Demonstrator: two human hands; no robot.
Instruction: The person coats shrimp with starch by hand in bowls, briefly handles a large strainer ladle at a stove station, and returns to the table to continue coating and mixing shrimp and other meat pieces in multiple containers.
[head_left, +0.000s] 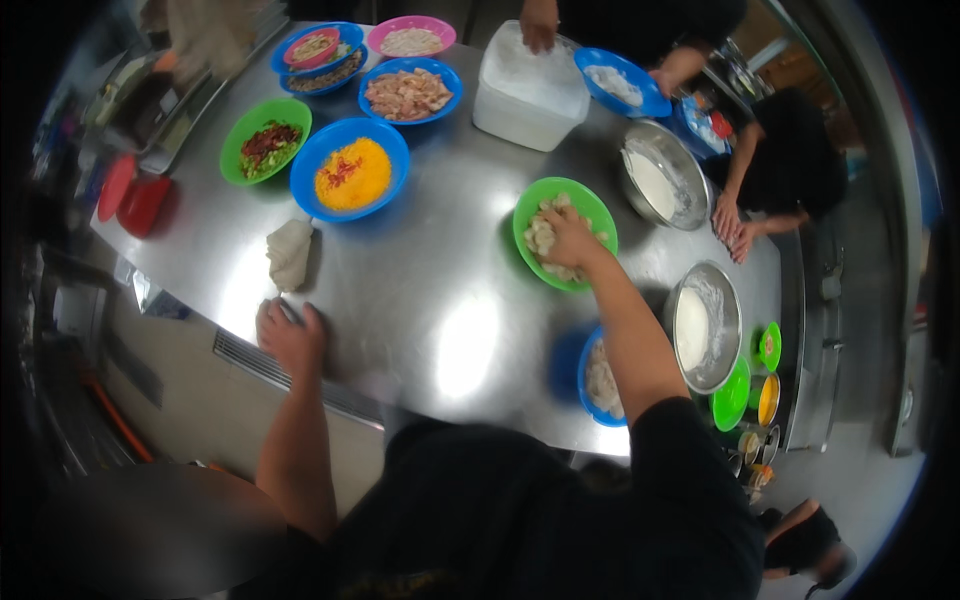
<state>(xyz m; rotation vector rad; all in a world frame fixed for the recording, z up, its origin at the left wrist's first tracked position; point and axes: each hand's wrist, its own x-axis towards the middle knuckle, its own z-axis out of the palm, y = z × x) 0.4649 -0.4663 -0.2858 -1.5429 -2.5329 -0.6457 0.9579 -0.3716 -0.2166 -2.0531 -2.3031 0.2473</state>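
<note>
My right hand (568, 237) reaches into a green bowl (520, 232) of pale, chunky food pieces (541, 234). Its fingertips are down among the pieces, so whether they grip any is hidden. At the near edge of the steel table (420, 300), my left hand (291, 337) rests with fingers apart and nothing in it. Just beyond those fingers lies a crumpled beige cloth (289, 255). Partly behind my right forearm stands a blue bowl (587, 401) with whitish pieces.
Blue bowls hold yellow shreds (367, 174) and raw meat pieces (409, 94). A white tub (529, 124) of white powder stands beyond, with another person's hand (540, 26) in it. Steel bowls (706, 326) (664, 176) line the right. A co-worker's hands (735, 229) press the table's far right.
</note>
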